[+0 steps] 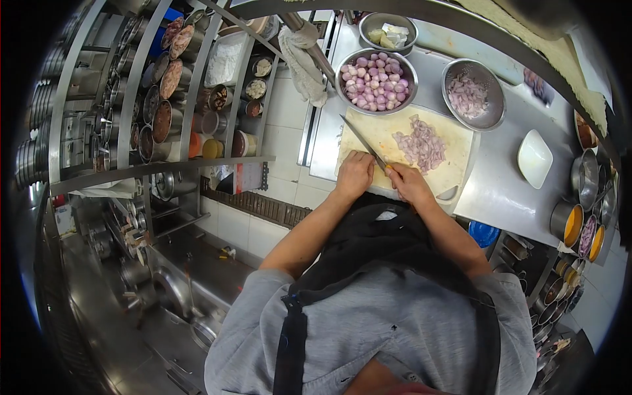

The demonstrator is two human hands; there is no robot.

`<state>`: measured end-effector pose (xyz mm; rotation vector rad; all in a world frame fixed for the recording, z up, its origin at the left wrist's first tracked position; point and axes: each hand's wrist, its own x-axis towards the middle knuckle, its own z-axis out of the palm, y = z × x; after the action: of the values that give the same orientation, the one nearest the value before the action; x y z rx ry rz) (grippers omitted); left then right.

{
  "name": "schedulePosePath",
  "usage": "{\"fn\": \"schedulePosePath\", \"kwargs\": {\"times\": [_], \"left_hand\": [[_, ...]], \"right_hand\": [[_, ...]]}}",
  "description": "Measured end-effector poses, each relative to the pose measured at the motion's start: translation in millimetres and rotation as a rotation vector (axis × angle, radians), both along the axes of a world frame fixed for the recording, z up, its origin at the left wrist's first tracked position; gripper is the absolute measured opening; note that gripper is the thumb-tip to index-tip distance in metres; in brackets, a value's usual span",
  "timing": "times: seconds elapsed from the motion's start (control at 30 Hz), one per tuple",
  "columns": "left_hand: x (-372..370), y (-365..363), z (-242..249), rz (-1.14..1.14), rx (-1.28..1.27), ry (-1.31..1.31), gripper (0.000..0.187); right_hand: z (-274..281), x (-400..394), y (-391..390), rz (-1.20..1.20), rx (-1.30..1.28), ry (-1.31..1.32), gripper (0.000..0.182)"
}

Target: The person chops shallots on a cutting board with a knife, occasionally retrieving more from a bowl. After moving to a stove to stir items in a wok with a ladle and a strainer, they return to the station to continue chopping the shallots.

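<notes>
A knife (361, 139) with a yellow handle is gripped in my right hand (409, 183), its blade slanting up and left over the cutting board (454, 135). My left hand (355, 174) rests at the board's near left part, fingers curled in beside the blade; whatever they may hold is hidden. A pile of sliced shallots (421, 145) lies on the board, right of the blade. Beyond the board stands a metal bowl full of whole peeled shallots (375, 82). To its right, a perforated metal colander (497, 112) holds more cut shallots.
A smaller metal bowl (407, 46) with pale pieces stands at the back. A white dish (534, 159) sits on the steel counter (507, 197) at right. A rack post wrapped with a cloth (299, 62) rises at left, by a shelf (164, 166) of many containers.
</notes>
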<state>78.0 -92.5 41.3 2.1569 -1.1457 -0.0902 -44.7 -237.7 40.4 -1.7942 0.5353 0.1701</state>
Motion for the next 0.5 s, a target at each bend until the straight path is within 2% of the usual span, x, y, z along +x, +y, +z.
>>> {"fn": "schedulePosePath", "kwargs": {"times": [0.13, 0.2, 0.43, 0.5], "left_hand": [[-1.9, 0.1, 4.8, 0.0, 0.045, -0.005, 0.004], [-1.8, -0.4, 4.3, -0.003, 0.012, -0.009, 0.005], [-0.8, 5.8, 1.5, 0.003, 0.035, 0.008, 0.005], [-1.1, 3.6, 2.3, 0.001, 0.073, 0.003, 0.004]], "right_hand": [[19.1, -12.5, -8.8, -0.064, -0.014, 0.111, 0.028], [22.9, -17.8, -13.7, 0.027, -0.183, -0.064, 0.028], [25.9, -16.8, -6.0, 0.086, -0.163, -0.029, 0.028], [13.8, -9.1, -2.0, 0.087, -0.248, -0.138, 0.029]]}}
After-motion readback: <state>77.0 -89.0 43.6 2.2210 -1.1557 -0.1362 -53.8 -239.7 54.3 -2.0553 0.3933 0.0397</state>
